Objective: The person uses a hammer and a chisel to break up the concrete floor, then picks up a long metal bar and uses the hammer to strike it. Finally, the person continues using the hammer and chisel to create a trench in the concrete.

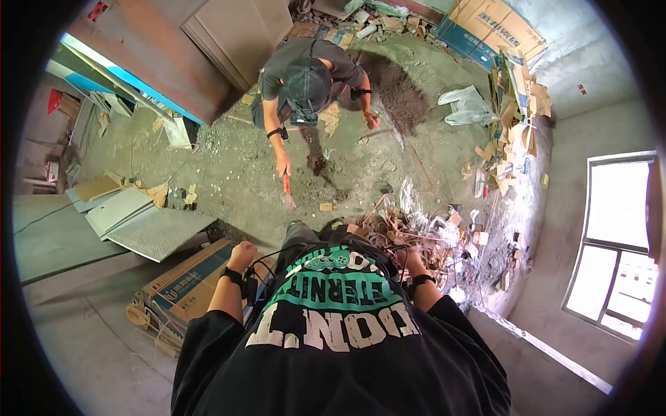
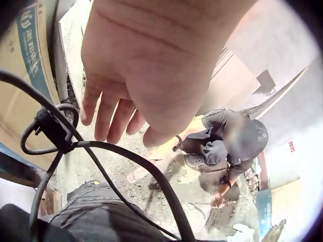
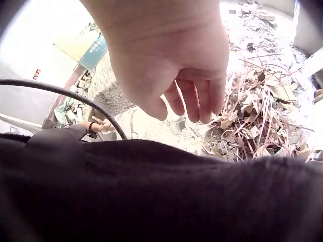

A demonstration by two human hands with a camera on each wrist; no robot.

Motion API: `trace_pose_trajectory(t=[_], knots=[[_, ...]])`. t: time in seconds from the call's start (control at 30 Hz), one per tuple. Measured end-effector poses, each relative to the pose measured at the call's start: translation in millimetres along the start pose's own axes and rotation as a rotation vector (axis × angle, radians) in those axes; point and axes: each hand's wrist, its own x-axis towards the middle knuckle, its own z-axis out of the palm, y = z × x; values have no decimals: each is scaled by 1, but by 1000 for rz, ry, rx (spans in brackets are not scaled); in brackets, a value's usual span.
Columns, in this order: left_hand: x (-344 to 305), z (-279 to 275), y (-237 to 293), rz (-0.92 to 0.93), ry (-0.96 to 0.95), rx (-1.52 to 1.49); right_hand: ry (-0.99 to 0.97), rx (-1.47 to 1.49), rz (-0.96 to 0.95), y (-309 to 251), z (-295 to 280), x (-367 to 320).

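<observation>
Over the rough grey-brown floor (image 1: 229, 163), you are standing opposite a crouching person in a dark grey shirt and dark cap (image 1: 307, 87). Your left hand (image 2: 151, 65) is hanging palm inward, its fingers loosely extended and lying close together; it is holding nothing. A thick black cable (image 2: 160, 182) is passing in front of it, and a brown-and-blue cardboard stack (image 1: 187, 284) is lying near it. Your right hand (image 3: 169, 55) is also holding nothing; its fingers are drooping in a relaxed bend, with the thumb standing apart. A tangled heap of pinkish strips and pale scraps (image 3: 257, 113) is spreading below and beside it.

The work's main item, a slim red-handled tool (image 1: 286, 184), is resting in the crouching person's nearer hand (image 1: 283, 165), angling down towards the floor ahead of you. Whether its tip is touching the floor, you cannot tell. A small yellowish block (image 1: 326, 206) is lying near that tip.

Step in hand, as judged: the other person is working at floor level while you are standing by. Your next move is calling for a clear reach: keeping the cable away from your fingers, staying outside the tool's path, and checking your footing beside the heap before bending.
</observation>
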Motion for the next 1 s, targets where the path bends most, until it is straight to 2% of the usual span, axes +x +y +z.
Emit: trace_pose_trajectory(t=[0.07,0.1,0.13,0.2,0.23,0.37,0.43,0.47,0.53,0.67,0.7,0.73,0.77,0.8,0.83,0.87,0.9,0.93,0.97,1.0], knots=[[1,2,2,37,0,-7,52,-332,-196,20,7,8],[3,3,2,37,-5,-6,104,233,47,30,18,10],[5,4,2,44,-6,1,105,233,52,40,22,15],[9,8,3,56,-6,9,4,438,89,61,25,28],[11,10,3,80,14,34,-41,283,29,67,26,30],[13,11,10,86,12,74,102,188,114,-14,-3,-42],[19,11,10,110,9,95,37,386,131,-33,-12,-58],[19,12,13,128,10,114,59,384,166,-42,-16,-67],[20,13,19,113,-9,67,60,574,140,-32,-9,-64],[17,9,29,145,-12,15,79,412,158,-11,0,-44],[29,12,19,192,-35,105,79,443,128,-1,5,-36],[25,14,22,230,9,49,95,481,102,8,10,-29],[40,18,7,304,-5,141,120,174,136,-13,-1,-40],[41,16,6,294,-49,127,212,307,143,-31,-8,-55],[33,10,14,196,-70,111,189,139,157,-39,-12,-52],[29,4,21,99,-159,144,248,80,97,-59,-23,-69],[44,11,-8,184,-126,168,212,204,116,-59,-21,-68],[40,9,-7,142,-137,108,196,329,153,-81,-33,-88],[63,13,-32,134,-174,209,244,271,145,-77,-26,-82],[48,10,-17,52,-186,53,285,208,136,-74,-22,-80]])
